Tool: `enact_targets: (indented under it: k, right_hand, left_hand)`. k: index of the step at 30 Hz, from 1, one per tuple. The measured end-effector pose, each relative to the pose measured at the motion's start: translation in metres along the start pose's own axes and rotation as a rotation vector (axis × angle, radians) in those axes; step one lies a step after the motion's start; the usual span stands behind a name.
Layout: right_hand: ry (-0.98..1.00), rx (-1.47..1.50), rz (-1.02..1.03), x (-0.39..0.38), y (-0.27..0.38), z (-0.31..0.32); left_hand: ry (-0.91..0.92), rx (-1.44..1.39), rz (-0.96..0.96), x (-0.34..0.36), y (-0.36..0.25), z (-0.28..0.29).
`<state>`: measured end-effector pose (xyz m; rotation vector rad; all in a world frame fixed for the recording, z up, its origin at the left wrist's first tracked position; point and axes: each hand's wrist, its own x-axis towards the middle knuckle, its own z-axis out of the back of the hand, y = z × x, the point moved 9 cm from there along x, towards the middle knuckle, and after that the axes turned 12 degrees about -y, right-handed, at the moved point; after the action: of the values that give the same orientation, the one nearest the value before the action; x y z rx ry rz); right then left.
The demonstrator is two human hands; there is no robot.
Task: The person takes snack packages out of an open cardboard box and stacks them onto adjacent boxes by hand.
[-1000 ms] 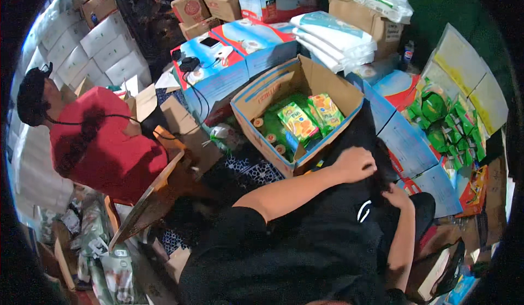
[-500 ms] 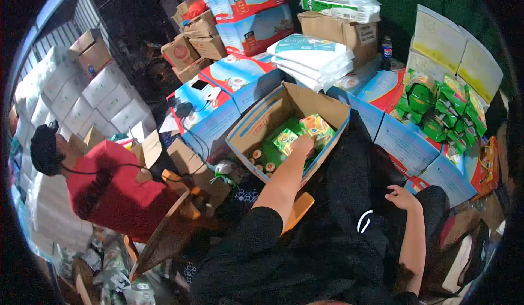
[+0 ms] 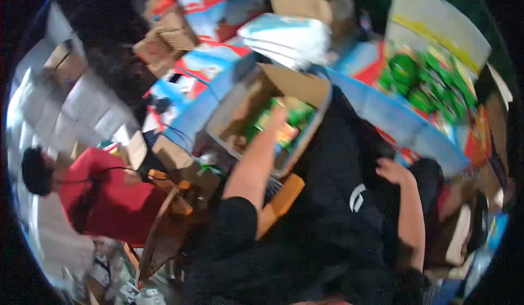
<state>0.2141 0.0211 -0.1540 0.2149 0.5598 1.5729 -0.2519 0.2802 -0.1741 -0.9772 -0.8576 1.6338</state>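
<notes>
The picture is motion-blurred. My left hand (image 3: 276, 115) reaches into an open cardboard box (image 3: 297, 85) that holds green and yellow packets (image 3: 297, 120); the blur hides whether its fingers hold one. My right hand (image 3: 391, 171) rests on the black fabric (image 3: 333, 196) over my lap, fingers loosely apart, holding nothing.
A person in a red top (image 3: 103, 201) sits at the lower left beside brown cardboard (image 3: 164, 239). Blue printed cartons (image 3: 191, 114), a white wrapped bundle (image 3: 284, 37) and small brown boxes (image 3: 164, 37) ring the open box. Flat green-printed packs (image 3: 431, 87) lie at the right.
My left arm has stretched from my lap forward into the open box. My head has swung, so the scene has shifted and blurred. My right hand stays on the black fabric.
</notes>
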Motion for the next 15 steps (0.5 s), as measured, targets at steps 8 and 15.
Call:
enact_targets:
  k: [8,15]
  right_hand:
    - [-0.112,0.175,0.009,-0.003,0.037,0.032]
    - [-0.349,0.674,0.349,-0.070,0.189,0.130]
  left_hand:
    - [-0.251,0.078,-0.125,-0.099,-0.081,0.119]
    - [-0.153,-0.109,-0.314,-0.223,-0.208,0.110]
